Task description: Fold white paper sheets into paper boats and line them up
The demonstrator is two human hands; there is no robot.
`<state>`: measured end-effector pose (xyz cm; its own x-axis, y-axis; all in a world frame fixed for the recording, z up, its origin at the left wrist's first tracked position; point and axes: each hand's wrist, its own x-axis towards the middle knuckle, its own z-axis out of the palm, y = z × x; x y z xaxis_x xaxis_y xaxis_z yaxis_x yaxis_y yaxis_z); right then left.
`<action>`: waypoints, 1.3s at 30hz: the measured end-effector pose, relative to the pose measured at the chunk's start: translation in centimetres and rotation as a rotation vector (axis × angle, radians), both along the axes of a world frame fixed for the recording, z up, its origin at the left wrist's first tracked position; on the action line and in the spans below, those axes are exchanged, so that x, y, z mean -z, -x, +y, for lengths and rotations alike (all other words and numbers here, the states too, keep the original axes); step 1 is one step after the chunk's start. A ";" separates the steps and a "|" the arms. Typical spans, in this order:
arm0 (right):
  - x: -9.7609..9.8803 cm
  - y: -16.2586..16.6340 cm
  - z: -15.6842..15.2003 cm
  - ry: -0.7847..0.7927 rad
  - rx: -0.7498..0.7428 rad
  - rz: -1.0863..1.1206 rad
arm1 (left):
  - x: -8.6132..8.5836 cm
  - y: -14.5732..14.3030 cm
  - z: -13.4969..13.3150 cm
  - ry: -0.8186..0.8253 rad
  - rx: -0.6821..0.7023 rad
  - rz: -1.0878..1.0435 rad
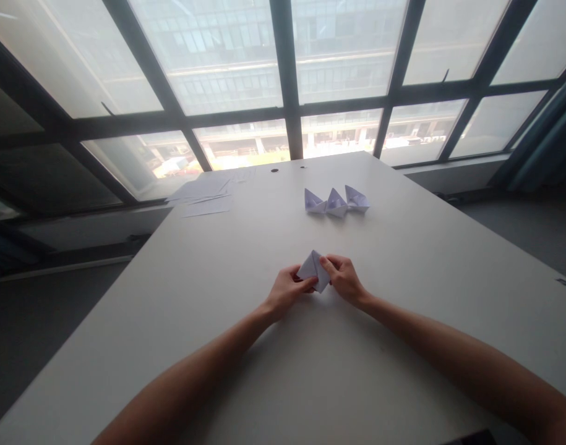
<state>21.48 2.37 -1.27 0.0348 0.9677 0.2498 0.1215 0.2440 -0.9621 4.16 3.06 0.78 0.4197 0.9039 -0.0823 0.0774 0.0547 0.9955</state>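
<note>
A piece of white paper folded into a small diamond [308,267] is held between my two hands, just over the table. My left hand [289,287] grips its lower left side, thumb across the front and fingers behind. On the upper right edge, my right hand [344,277] pinches it with the thumb in front. A crease or overlapping flap runs down the front of the diamond. Beyond my hands, three folded paper boats stand side by side: a left boat [314,204], a middle boat [337,205] and a right boat [357,199].
Loose white sheets [208,190] lie overlapping at the table's far left. The white table [208,278] narrows toward large dark-framed windows [289,74]. A round hole [274,170] is near its far edge, and a small dark fitting [561,282] sits at the right edge.
</note>
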 end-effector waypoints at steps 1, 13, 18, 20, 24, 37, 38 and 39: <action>0.0 -0.1 0.1 -0.003 -0.016 -0.006 | 0.0 0.1 0.0 -0.018 0.008 0.017; -0.5 0.1 -0.3 -0.116 -0.079 0.237 | 0.2 0.2 0.2 -0.108 -0.053 -0.080; -1.2 -0.2 -1.2 -0.323 -0.119 0.012 | 0.0 1.2 0.7 -0.377 -0.108 0.008; -1.4 -0.4 -1.5 -0.381 -0.119 -0.064 | -0.2 1.5 0.7 -0.411 -0.058 0.015; -1.7 -0.8 -1.9 -0.401 -0.126 -0.066 | -0.3 1.7 0.9 -0.407 0.034 0.027; -0.1 -0.6 -0.3 0.055 0.041 0.345 | 0.3 1.2 0.9 0.040 0.128 -0.107; 0.1 -0.5 -0.1 0.089 0.054 0.404 | 0.4 1.1 0.9 0.050 0.107 -0.109; 0.3 -0.4 0.0 0.121 0.057 0.457 | 0.5 1.0 0.9 0.065 0.083 -0.116</action>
<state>21.88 2.40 -1.58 0.1689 0.9822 0.0818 -0.3108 0.1319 -0.9413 3.20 3.96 0.30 0.5028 0.8601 -0.0859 -0.0312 0.1173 0.9926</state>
